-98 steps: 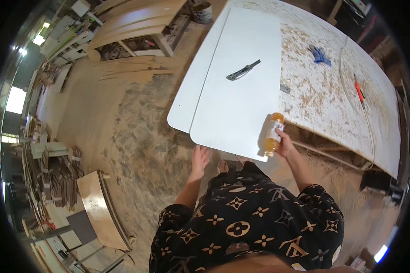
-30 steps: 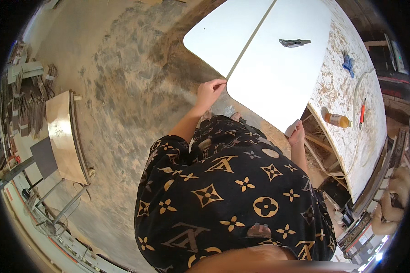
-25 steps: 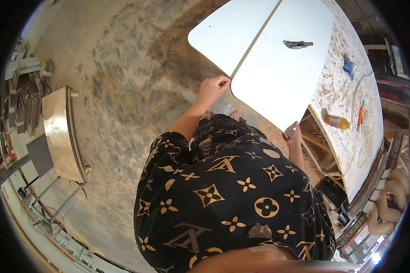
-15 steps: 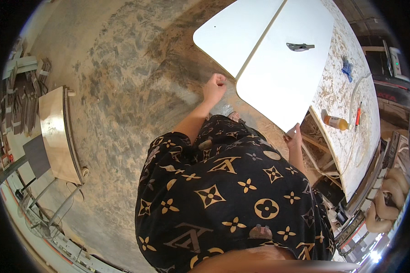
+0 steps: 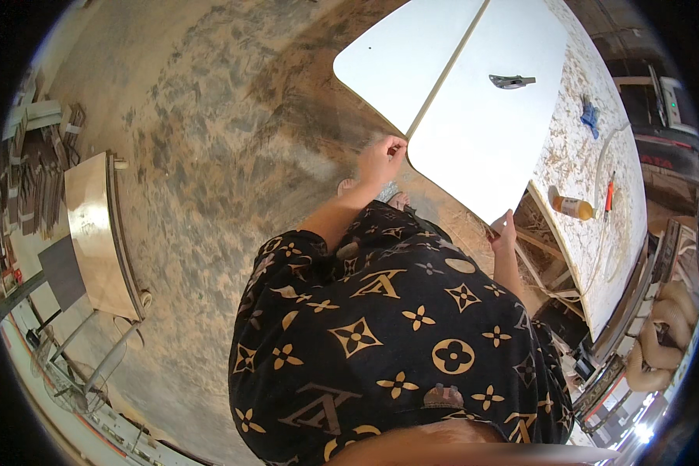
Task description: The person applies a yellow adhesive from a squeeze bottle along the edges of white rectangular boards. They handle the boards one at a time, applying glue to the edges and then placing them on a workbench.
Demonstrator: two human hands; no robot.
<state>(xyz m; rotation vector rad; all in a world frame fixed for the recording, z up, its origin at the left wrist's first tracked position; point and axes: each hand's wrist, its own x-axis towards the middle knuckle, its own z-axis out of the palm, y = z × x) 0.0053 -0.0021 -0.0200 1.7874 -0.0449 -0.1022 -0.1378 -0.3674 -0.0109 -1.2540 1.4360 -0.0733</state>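
left hand pinched at white panel, right hand gripping it; bottle wears label

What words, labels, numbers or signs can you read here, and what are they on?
Clear plastic bottle of orange liquid: pale label, print too small to read.
Dark equipment, far right: red lettering, which I won't copy.
Black gold-patterned shirt: letter-like motifs, also uncopied.
White panels with rounded corners: none visible.

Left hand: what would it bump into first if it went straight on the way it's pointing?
The left hand would probably meet the white board under the knife first, at its rounded corner; depth is unclear, they may already touch.
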